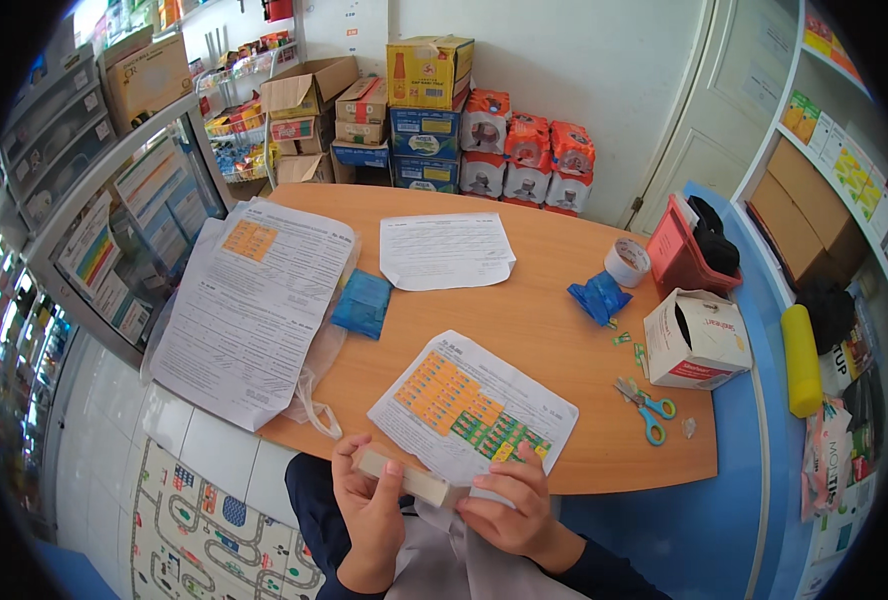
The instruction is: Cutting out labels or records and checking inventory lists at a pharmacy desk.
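Close to my body, at the table's near edge, I hold a small cream-coloured slim box (422, 484) in both hands. My left hand (372, 515) grips its left end, with the thumb on the side facing me. My right hand (516, 512) has its fingers closed at the right end, next to a thin white edge I cannot make out. Just beyond the hands lies a printed paper sheet (532, 388), partly covered with rows of orange stickers (434, 393) and green-and-yellow stickers (504, 437).
At left are stacked printed sheets (244, 320) on a plastic bag, and a blue packet (363, 304). Another sheet (446, 250) lies farther back. On the right are scissors (646, 408), tape (627, 262), blue crumpled plastic (599, 298), a white carton (697, 340) and a red basket (676, 245).
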